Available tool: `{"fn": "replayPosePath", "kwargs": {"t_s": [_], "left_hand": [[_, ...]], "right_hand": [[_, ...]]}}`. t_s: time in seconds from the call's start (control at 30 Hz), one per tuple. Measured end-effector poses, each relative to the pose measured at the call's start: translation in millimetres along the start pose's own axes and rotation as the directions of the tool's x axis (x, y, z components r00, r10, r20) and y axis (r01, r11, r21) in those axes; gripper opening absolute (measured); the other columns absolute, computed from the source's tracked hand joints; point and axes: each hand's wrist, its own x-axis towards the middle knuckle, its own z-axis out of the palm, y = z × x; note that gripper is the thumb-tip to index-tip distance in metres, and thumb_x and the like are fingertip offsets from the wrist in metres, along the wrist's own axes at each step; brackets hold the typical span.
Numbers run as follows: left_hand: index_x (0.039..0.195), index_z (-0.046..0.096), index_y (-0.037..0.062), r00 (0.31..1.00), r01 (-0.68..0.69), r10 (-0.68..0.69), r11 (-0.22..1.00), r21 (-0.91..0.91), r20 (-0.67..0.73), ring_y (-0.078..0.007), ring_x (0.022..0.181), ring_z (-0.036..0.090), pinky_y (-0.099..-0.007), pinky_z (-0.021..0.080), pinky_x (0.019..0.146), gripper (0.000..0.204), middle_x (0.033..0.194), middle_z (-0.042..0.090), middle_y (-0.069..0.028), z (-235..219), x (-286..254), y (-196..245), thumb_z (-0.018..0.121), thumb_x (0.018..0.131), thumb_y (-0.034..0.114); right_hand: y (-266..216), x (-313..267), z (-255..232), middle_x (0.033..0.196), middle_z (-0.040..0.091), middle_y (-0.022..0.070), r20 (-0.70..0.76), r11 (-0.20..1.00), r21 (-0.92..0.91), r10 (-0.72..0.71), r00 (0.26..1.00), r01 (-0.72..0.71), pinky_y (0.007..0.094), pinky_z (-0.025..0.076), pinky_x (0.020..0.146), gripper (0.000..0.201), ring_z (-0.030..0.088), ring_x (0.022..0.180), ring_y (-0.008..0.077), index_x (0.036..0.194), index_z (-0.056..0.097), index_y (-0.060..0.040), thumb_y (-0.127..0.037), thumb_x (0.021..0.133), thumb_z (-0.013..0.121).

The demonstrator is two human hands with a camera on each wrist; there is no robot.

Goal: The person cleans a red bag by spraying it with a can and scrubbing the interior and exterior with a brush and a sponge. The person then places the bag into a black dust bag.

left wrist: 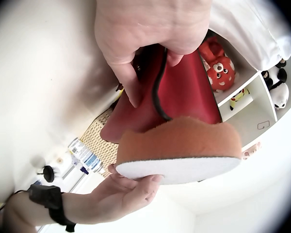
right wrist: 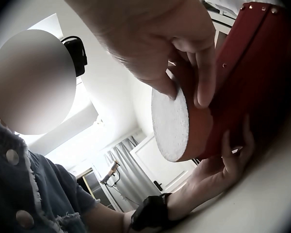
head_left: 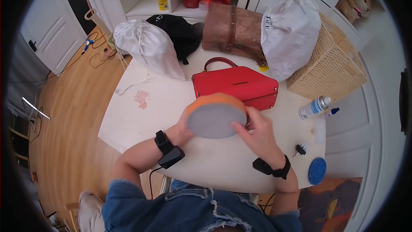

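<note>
My right hand (head_left: 259,133) pinches a round foam polishing pad (right wrist: 193,114) by its rim. Orange foam faces the red handbag (head_left: 236,83), and the flat pale backing (head_left: 216,122) turns toward me. The handbag lies on its side on the white table, its handle pointing away. Behind the pad in the head view, my left hand (left wrist: 153,29) holds the handbag at its near left end. Its fingers (left wrist: 128,85) lie along the red leather on either side of a dark curved edging. The pad overlaps part of the left hand in the head view.
White drawstring bags (head_left: 148,45), a black cloth bag (head_left: 178,34) and a brown bag (head_left: 234,30) line the back, beside a wicker basket (head_left: 328,60). At right are a spray can (head_left: 314,107), a small blue bottle (head_left: 331,113), a black brush (head_left: 301,149) and a blue round pad (head_left: 317,171).
</note>
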Motion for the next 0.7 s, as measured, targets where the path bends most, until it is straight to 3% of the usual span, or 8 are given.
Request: {"fn": "replayPosePath", "kwargs": {"t_s": [0.03,0.1,0.3,0.43,0.53,0.6,0.63,0.7], "left_hand": [[0.131,0.042,0.0003,1.0,0.005,-0.005,1.0,0.0,0.002,-0.0255,0.116,0.056,-0.0427,0.045,0.101,0.04,0.128,0.055,-0.014,5,0,1,0.032,0.101,0.025],[0.13,0.043,0.0001,0.966,0.032,-0.028,0.999,0.013,-0.258,-0.026,0.117,0.056,-0.0429,0.046,0.101,0.04,0.128,0.056,-0.0142,18,-1,4,0.034,0.101,0.025],[0.131,0.042,-0.0002,0.97,-0.014,0.009,1.0,-0.02,-0.243,-0.0264,0.118,0.056,-0.0437,0.046,0.101,0.041,0.131,0.053,-0.0144,19,2,1,0.033,0.1,0.025],[0.132,0.041,0.0,0.972,-0.011,0.009,1.0,-0.009,-0.234,-0.0265,0.118,0.056,-0.043,0.046,0.101,0.041,0.132,0.053,-0.0142,15,2,0,0.032,0.1,0.024],[0.132,0.042,0.0003,0.974,-0.029,0.02,0.999,-0.037,-0.225,-0.0262,0.118,0.055,-0.0418,0.046,0.101,0.041,0.132,0.053,-0.0138,11,4,0,0.031,0.1,0.023],[0.131,0.043,-0.0007,0.977,-0.036,0.025,0.998,-0.05,-0.21,-0.0257,0.118,0.056,-0.0409,0.046,0.102,0.04,0.131,0.053,-0.0145,12,5,0,0.031,0.1,0.022],[0.131,0.043,-0.0007,0.978,-0.03,0.02,0.998,-0.046,-0.208,-0.0257,0.118,0.056,-0.0409,0.046,0.102,0.04,0.131,0.053,-0.0145,14,5,0,0.031,0.1,0.022],[0.129,0.045,-0.002,0.981,-0.04,0.029,0.998,-0.051,-0.19,-0.025,0.117,0.056,-0.0404,0.047,0.101,0.039,0.13,0.054,-0.0153,17,4,0,0.032,0.1,0.021]], "right_hand": [[0,3,-4,0.071,0.056,0.0108,-0.005,1.0,-0.007,0.018,1.0,-0.018,0.0291,0.046,0.055,0.028,0.058,0.062,0.0137,0.097,0.056,0.0039,-0.012,0.081,0.072],[7,15,-29,0.072,0.061,0.008,-0.093,0.99,0.033,0.141,0.986,-0.139,0.0259,0.046,0.052,0.026,0.057,0.057,0.0114,0.095,0.057,0.0033,-0.016,0.084,0.071],[73,16,-113,0.075,0.064,0.0061,-0.354,0.951,0.111,0.309,0.883,-0.288,0.0209,0.045,0.048,0.026,0.059,0.055,0.009,0.101,0.06,0.0015,-0.021,0.09,0.066],[72,12,-115,0.075,0.064,0.0052,-0.35,0.947,0.104,0.322,0.88,-0.304,0.0199,0.045,0.049,0.025,0.058,0.056,0.0081,0.101,0.06,0.001,-0.021,0.09,0.065],[56,10,-92,0.075,0.063,0.0065,-0.244,0.944,0.171,0.317,0.917,-0.281,0.0216,0.045,0.05,0.026,0.057,0.055,0.0095,0.1,0.059,0.002,-0.02,0.089,0.066],[42,8,-76,0.076,0.063,0.0091,0.021,0.98,0.0,0.2,0.98,-0.2,0.0238,0.046,0.051,0.026,0.058,0.056,0.011,0.102,0.059,0.003,-0.017,0.087,0.067],[41,8,-72,0.076,0.063,0.0091,0.014,0.979,0.002,0.202,0.979,-0.202,0.0238,0.046,0.051,0.026,0.058,0.056,0.011,0.102,0.059,0.003,-0.017,0.087,0.067],[40,9,-69,0.076,0.062,0.0118,0.159,0.979,-0.196,-0.028,0.987,0.059,0.0256,0.046,0.052,0.028,0.059,0.06,0.0119,0.103,0.059,0.0036,-0.015,0.084,0.069]]}}
